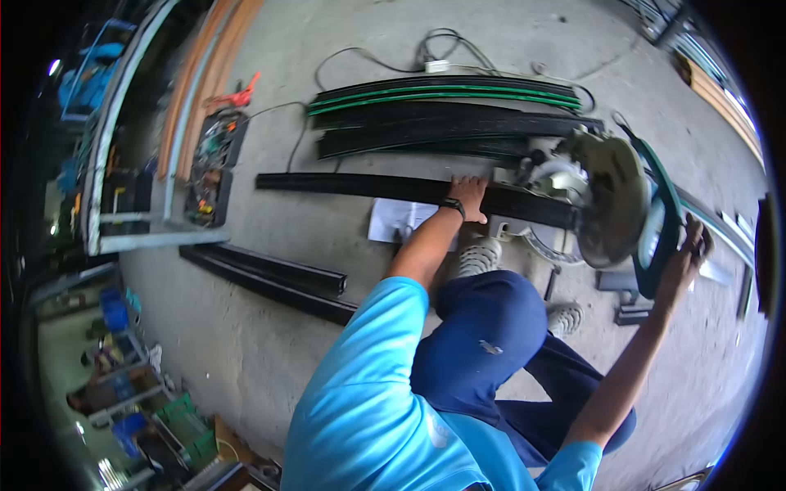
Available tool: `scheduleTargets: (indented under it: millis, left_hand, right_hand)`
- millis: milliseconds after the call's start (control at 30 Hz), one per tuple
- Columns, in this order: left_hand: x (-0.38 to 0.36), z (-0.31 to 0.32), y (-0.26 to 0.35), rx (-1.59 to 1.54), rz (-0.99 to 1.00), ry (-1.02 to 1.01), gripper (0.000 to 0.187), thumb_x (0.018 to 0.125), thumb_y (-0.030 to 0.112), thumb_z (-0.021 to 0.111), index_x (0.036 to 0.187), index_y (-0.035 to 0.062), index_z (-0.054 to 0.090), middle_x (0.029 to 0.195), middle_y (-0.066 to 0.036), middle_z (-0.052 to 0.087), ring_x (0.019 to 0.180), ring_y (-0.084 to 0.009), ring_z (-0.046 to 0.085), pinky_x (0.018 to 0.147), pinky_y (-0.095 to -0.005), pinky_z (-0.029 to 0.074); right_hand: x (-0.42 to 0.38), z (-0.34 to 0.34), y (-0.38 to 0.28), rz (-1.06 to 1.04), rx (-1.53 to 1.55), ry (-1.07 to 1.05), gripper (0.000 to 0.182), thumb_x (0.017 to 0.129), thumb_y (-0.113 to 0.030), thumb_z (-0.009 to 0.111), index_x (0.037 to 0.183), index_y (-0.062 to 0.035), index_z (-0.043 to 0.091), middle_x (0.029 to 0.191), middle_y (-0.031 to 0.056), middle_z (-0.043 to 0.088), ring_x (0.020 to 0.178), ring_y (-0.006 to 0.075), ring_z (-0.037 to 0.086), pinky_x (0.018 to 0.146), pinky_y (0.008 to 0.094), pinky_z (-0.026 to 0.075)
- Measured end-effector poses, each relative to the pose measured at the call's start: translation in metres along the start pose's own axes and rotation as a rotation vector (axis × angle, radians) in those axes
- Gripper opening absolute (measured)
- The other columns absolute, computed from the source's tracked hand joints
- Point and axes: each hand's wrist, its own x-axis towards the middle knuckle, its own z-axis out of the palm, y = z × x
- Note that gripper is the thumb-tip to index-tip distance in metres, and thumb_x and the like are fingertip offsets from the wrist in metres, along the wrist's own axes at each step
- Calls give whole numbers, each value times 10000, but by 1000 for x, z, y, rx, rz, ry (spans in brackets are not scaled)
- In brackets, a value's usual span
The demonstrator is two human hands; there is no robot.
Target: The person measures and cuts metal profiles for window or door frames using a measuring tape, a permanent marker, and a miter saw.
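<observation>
Under my left hand (pixel 469 199) lies a long black profile (pixel 360 186). The fingers reach over its far side, the thumb lies along the near side, and the hand holds it down. The profile's right end runs onto the base of a miter saw (pixel 611 196), under its round, blurred guard. My right hand (pixel 694 242) is closed around the saw's green handle (pixel 661 245) at the right. A white sheet of paper (pixel 391 219) is on the floor beneath the profile, left of my left hand.
More black profiles (pixel 442 131), some with green strips, are stacked beyond the saw. Two dark profiles (pixel 270 282) lie on the left floor. A toolbox (pixel 214 168) stands by a metal rack (pixel 155 240). A cable (pixel 360 51) loops behind. A person (pixel 102 393) is at lower left.
</observation>
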Motion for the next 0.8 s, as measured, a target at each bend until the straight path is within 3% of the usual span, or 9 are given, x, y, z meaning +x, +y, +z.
scheduleTargets:
  millis: [133,167,233,367,400,467,533,633,800]
  left_hand:
    - [-15,11,-40,71,91,-111,984,607,365,935,1452,130,487,1350,-179,599,1296,-384,548,1087,-573,420]
    - [-21,11,-44,42,113,-123,960,607,339,923,1443,141,493,1324,-176,605,1270,-385,562,1068,-568,432]
    - [-45,1,-41,-2,158,-141,915,606,288,897,1424,163,506,1272,-170,618,1217,-387,591,1031,-558,458]
    - [-84,-14,-43,42,206,-97,860,575,242,877,1356,146,531,1181,-165,629,1130,-376,616,937,-527,475]
    - [-90,-22,-45,66,204,-94,859,573,241,876,1354,146,532,1176,-165,630,1125,-376,617,936,-525,473]
    - [-102,-40,-54,98,204,-85,759,624,228,847,1324,139,566,1165,-162,632,1112,-363,615,924,-520,470]
    - [-109,-54,-78,126,203,6,688,664,198,817,1310,136,589,1163,-154,634,1114,-357,613,919,-520,469]
    - [-108,-85,-109,76,172,68,590,729,126,751,1304,142,619,1178,-134,634,1136,-345,604,918,-531,467]
    - [-80,-127,-152,283,58,272,590,754,72,714,1315,185,571,1195,-102,585,1180,-314,570,974,-551,427]
  right_hand:
    - [-1,0,-9,-58,-253,-63,553,1068,-503,571,1342,-24,548,1258,109,697,1130,198,601,1058,347,439]
    - [-1,0,-13,-45,-286,-81,593,1080,-489,546,1363,31,502,1342,210,662,1263,246,606,1105,370,434]
    - [0,2,-7,-27,-164,-51,600,1062,-513,575,1358,7,530,1273,160,681,1176,226,604,1062,366,442]
    - [4,-3,-4,-91,-427,-39,645,1043,-547,591,1327,31,558,1266,186,672,1202,260,604,1068,384,444]
    - [4,1,-5,-140,-394,-12,681,1023,-591,598,1280,40,596,1174,183,639,1066,278,590,980,395,455]
    - [5,-2,-1,-78,-406,-26,644,1028,-569,605,1299,15,590,1176,169,656,1075,253,603,974,375,473]
    - [6,-3,3,-38,-386,-31,620,1028,-562,612,1308,-9,589,1146,153,658,1029,232,603,927,359,492]
    - [10,-6,25,-76,-261,-30,561,1045,-509,615,1284,-2,592,1140,139,648,1036,217,577,952,340,468]
    - [-7,5,-16,-87,-430,4,556,1042,-532,601,1263,-21,604,1152,159,653,1070,254,591,984,374,461]
